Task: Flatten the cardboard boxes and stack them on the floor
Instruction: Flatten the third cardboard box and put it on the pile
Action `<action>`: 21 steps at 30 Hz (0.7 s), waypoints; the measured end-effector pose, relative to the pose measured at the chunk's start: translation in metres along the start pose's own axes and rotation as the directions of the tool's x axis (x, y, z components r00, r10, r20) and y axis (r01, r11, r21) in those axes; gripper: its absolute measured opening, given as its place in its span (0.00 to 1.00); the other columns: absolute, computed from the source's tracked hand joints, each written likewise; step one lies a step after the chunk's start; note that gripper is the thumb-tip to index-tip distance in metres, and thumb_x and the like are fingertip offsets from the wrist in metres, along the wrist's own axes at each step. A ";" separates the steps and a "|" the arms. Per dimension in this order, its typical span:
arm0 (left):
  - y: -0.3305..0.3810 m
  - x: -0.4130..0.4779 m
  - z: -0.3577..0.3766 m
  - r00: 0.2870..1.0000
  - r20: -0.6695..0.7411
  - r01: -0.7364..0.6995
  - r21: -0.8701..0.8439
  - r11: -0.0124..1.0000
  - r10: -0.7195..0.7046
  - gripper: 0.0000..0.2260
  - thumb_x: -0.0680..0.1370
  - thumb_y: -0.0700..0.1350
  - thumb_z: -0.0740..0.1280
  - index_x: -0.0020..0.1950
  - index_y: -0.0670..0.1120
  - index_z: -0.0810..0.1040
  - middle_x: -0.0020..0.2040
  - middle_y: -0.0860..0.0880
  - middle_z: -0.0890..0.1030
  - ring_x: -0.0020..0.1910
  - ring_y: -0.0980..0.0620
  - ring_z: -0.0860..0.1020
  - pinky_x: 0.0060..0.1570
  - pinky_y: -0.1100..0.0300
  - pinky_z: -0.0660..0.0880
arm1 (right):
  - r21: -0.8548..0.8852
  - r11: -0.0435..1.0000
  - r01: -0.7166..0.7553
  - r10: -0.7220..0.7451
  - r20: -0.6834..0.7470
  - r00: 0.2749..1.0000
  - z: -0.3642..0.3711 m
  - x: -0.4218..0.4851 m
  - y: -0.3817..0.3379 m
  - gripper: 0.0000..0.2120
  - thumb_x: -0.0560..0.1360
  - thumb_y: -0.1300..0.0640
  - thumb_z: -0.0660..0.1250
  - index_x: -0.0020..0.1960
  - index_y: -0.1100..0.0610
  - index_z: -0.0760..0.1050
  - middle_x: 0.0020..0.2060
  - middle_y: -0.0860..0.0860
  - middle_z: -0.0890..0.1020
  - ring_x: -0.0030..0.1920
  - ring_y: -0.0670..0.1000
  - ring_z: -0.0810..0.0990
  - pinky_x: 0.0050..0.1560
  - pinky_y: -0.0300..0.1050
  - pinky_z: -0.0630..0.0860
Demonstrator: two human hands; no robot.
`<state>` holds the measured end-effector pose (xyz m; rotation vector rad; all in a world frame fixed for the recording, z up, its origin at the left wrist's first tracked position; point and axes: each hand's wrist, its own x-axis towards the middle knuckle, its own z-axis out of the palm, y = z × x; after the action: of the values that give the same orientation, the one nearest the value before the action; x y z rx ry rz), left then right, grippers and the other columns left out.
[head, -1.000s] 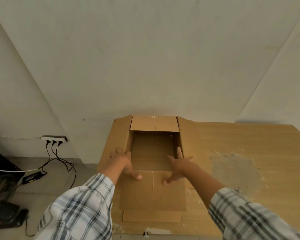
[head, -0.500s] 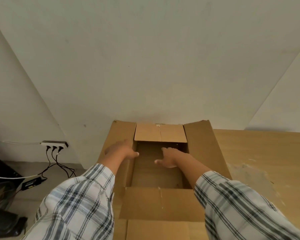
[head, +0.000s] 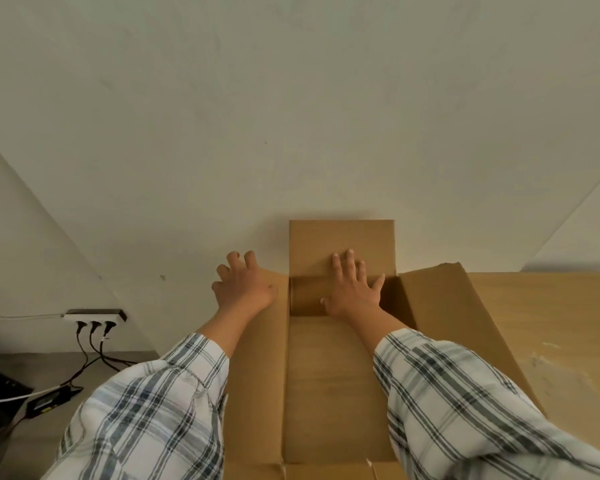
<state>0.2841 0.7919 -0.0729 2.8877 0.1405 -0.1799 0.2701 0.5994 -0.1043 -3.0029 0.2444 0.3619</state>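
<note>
An open brown cardboard box point(head: 333, 382) lies on a wooden table against the white wall, its flaps spread outward. My left hand point(head: 243, 289) rests with fingers apart on the far end of the box's left flap. My right hand point(head: 352, 292) presses flat, fingers spread, on the far flap point(head: 342, 237), which stands up against the wall. The right flap point(head: 454, 327) slopes down onto the table. Both plaid sleeves cover the box's near part.
The wooden table point(head: 561, 323) runs off to the right, with a worn pale patch on it. To the left, a white power strip point(head: 94, 317) with three black plugs hangs on the wall, cables trailing to the grey floor point(head: 32, 368).
Both hands have reached from the box's near edge to its far end. The far flap now stands upright against the wall, and the view has moved closer over the box.
</note>
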 end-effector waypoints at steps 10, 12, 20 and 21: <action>-0.038 0.022 -0.009 0.935 0.323 0.311 -0.541 0.781 -0.149 0.30 0.76 0.49 0.70 0.74 0.44 0.61 0.56 0.43 0.78 0.51 0.43 0.79 0.49 0.53 0.78 | -0.102 0.995 0.001 0.004 0.051 0.999 0.010 0.021 0.000 0.48 0.76 0.45 0.68 0.79 0.48 0.35 0.79 0.52 0.39 0.78 0.59 0.40 0.71 0.75 0.41; -0.047 0.014 -0.013 0.861 0.502 0.427 -0.616 0.662 -0.088 0.21 0.77 0.47 0.70 0.67 0.41 0.72 0.55 0.42 0.81 0.49 0.44 0.81 0.46 0.53 0.79 | -0.109 0.994 -0.006 0.013 0.056 0.998 0.005 0.012 -0.001 0.47 0.76 0.44 0.66 0.79 0.49 0.34 0.79 0.52 0.39 0.78 0.60 0.40 0.70 0.75 0.40; -0.020 -0.027 -0.052 0.866 0.497 0.380 -0.733 0.564 0.063 0.07 0.78 0.42 0.69 0.54 0.40 0.79 0.39 0.45 0.80 0.36 0.49 0.78 0.35 0.58 0.76 | 0.087 0.986 0.139 -0.122 -0.179 0.976 -0.039 -0.047 -0.019 0.36 0.80 0.36 0.50 0.80 0.47 0.37 0.80 0.52 0.43 0.79 0.59 0.46 0.71 0.74 0.45; -0.008 -0.032 -0.058 0.875 0.477 0.359 -0.749 0.556 0.078 0.08 0.78 0.43 0.69 0.54 0.40 0.80 0.39 0.46 0.81 0.36 0.49 0.79 0.35 0.59 0.76 | 0.121 0.979 0.166 -0.138 -0.211 0.968 -0.051 -0.057 -0.021 0.35 0.80 0.35 0.48 0.80 0.47 0.37 0.80 0.52 0.45 0.79 0.59 0.49 0.72 0.73 0.46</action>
<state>0.2583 0.8119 -0.0144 1.7986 0.2872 -0.6421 0.2303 0.6220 -0.0393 -2.8959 0.0502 0.0241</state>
